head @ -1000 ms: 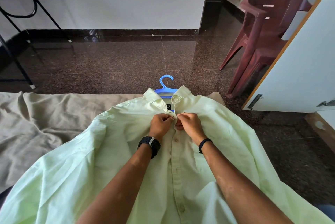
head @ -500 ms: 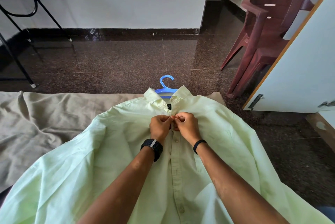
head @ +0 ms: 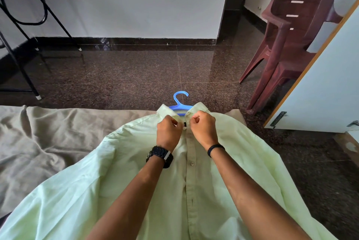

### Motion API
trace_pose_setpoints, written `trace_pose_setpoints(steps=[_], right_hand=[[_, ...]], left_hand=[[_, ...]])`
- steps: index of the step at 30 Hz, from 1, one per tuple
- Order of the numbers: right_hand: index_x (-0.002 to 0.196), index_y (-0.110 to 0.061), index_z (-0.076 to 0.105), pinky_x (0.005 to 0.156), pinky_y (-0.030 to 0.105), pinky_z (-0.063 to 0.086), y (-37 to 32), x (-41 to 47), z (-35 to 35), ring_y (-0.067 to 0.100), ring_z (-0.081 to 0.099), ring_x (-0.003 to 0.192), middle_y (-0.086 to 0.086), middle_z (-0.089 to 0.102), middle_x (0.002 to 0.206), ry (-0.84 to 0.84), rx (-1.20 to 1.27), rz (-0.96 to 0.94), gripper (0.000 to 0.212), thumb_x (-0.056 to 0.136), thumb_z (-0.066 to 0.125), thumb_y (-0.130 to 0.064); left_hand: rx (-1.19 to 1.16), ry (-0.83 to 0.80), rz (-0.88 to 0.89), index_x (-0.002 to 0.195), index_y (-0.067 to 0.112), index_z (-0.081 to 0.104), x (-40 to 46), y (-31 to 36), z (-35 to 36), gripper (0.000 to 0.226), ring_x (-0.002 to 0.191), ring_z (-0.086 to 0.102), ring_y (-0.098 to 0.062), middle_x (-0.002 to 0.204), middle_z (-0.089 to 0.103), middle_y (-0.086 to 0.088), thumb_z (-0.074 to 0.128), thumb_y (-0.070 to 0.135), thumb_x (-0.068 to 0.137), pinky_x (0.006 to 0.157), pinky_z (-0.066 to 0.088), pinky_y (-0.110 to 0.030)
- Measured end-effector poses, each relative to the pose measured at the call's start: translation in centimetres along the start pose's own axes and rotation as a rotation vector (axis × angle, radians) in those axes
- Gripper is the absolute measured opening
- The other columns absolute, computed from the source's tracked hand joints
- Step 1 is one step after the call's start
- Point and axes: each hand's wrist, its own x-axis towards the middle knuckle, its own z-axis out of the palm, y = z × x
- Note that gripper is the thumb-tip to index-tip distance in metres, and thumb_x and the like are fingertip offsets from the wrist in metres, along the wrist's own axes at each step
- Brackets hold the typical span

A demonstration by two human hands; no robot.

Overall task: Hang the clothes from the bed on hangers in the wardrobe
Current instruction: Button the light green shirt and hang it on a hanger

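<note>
Pale green shirt [head: 136, 171] lies front-up on the bed [head: 38, 142], collar at the far edge near the bed's far right corner. Blue hanger [head: 179, 103] sits inside the collar; its hook overhangs the far edge above the dark floor [head: 136, 68]. Left hand [head: 168, 133] and right hand [head: 204, 130], fingers curled, each pinch one side of the collar, a narrow gap between them. Beyond the far edge is open floor. A maroon chair [head: 287, 45] and a white wardrobe door [head: 326, 88] stand at right; a black metal stand [head: 23, 61] at left.
</note>
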Motion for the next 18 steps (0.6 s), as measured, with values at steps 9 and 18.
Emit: trace_pose_setpoints(steps=[9,18], right_hand=[[0.117,-0.005,0.058,0.086,0.037,0.047,-1.5,3.6,1.5,0.035,0.057,0.112,0.018,0.058,0.123,-0.178,-0.428,0.112,0.030,0.091,0.062,-0.020],[0.104,-0.004,0.062,0.077,0.036,0.047,-1.4,3.9,1.9,0.035,0.059,0.105,0.017,0.061,0.114,-0.157,-0.400,0.100,0.019,0.087,0.055,-0.006]], left_hand=[[0.413,-0.118,0.024,0.095,0.010,0.066,3.5,0.8,0.8,0.015,0.094,0.061,-0.036,0.102,0.065,-0.015,0.060,0.020,0.085,0.071,0.047,-0.036],[0.178,-0.116,0.096,0.090,0.018,0.075,4.4,-1.1,1.7,0.014,0.092,0.065,-0.027,0.092,0.073,-0.006,0.062,0.016,0.084,0.078,0.053,-0.036]])
